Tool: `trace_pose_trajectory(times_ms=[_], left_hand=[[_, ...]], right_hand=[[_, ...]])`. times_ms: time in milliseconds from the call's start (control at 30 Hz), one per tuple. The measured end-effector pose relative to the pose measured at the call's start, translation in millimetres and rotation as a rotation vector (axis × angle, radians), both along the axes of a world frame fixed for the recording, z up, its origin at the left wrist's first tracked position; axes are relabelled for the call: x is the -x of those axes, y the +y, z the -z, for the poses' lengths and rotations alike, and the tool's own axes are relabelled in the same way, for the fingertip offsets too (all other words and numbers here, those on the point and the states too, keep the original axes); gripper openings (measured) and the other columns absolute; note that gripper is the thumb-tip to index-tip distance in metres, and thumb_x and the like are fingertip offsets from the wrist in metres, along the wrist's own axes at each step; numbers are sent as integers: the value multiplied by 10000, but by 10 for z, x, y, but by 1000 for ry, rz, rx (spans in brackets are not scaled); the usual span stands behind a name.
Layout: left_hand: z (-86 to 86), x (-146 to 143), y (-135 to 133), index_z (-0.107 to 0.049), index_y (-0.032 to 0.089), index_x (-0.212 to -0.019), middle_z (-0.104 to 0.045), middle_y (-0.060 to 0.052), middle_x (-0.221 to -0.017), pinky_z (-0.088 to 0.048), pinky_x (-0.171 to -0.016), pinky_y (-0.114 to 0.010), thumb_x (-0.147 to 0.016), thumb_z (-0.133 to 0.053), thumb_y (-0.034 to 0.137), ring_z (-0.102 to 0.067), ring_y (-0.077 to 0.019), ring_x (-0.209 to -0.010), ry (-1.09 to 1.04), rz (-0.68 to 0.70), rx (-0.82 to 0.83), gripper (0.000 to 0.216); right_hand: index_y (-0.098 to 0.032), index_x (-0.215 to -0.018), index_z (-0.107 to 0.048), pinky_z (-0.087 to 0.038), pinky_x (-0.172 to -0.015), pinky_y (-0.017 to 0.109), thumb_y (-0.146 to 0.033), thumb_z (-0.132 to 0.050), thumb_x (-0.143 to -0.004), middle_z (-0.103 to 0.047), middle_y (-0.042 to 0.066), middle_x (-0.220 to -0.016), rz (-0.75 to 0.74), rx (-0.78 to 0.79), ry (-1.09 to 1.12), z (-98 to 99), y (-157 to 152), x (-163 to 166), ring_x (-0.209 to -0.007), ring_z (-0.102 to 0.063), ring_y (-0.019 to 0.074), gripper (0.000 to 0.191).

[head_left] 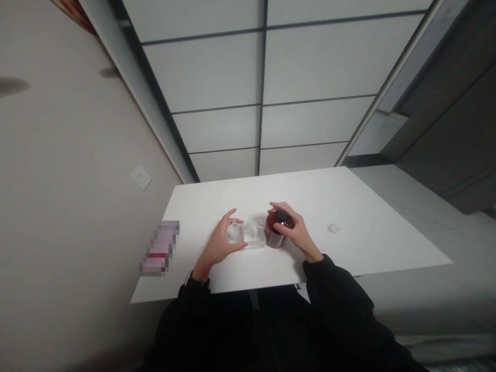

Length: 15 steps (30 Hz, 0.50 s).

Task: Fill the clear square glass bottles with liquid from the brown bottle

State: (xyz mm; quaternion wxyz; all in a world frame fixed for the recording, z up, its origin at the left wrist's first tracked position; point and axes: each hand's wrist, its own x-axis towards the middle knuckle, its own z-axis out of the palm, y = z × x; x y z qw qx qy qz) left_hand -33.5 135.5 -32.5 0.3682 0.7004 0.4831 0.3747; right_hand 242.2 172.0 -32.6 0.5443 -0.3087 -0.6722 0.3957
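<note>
My left hand (219, 243) curls around a small clear glass (233, 232) on the white table (349, 232). A second clear glass (254, 235) stands right beside it, between the two hands. My right hand (293, 230) wraps around a dark red bottle (276, 230) with a black cap, which stands upright just right of the glasses. Both sleeves are black.
A small crumpled white scrap (334, 227) lies on the table to the right of the bottle. A pixelated pinkish object (160, 247) rests near the table's left edge. A beige wall with a socket (141, 177) runs along the left; panelled sliding doors stand behind the table.
</note>
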Motion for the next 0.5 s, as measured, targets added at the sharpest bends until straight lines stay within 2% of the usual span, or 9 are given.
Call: trace_pose_trajectory(times_ms=[100,200,333,500], left_hand=[[-12,-3,-4,-338,252,-1588,-695,-114,-1361,-350,-1252,-501,-748,-911,312,-603,-292,-1347,-1,-2,5,1018],[-20,-1,-9,-346,259,-1585,-698,-112,-1361,-364,-1242,-500,-748,-911,309,-610,-296,-1341,0,-6,9,1011],[-23,4,-12,-347,257,-1584,-695,-116,-1368,-365,-1240,-495,-753,-907,312,-608,-298,-1345,-2,-4,7,1004],[-10,-1,-6,-342,243,-1583,-698,-114,-1358,-355,-1245,-502,-749,-907,327,-607,-295,-1343,-5,-3,-3,1011]], right_hand=[[-291,-1110,-574,-579,-965,468,-604,-783,-864,-664,64,-1090,4,40,54,7,0,8,-1078,-695,281,450],[-268,-1042,-650,-556,-1005,487,-602,-780,-869,-671,83,-1093,8,7,13,-5,-2,10,-1097,-677,297,397],[-281,-1181,-669,-560,-997,465,-577,-786,-883,-701,76,-1117,24,2,23,-6,-9,10,-1096,-700,286,437],[-269,-1066,-694,-561,-1005,458,-570,-745,-935,-751,64,-1087,45,-12,62,28,-7,2,-1079,-723,272,332]])
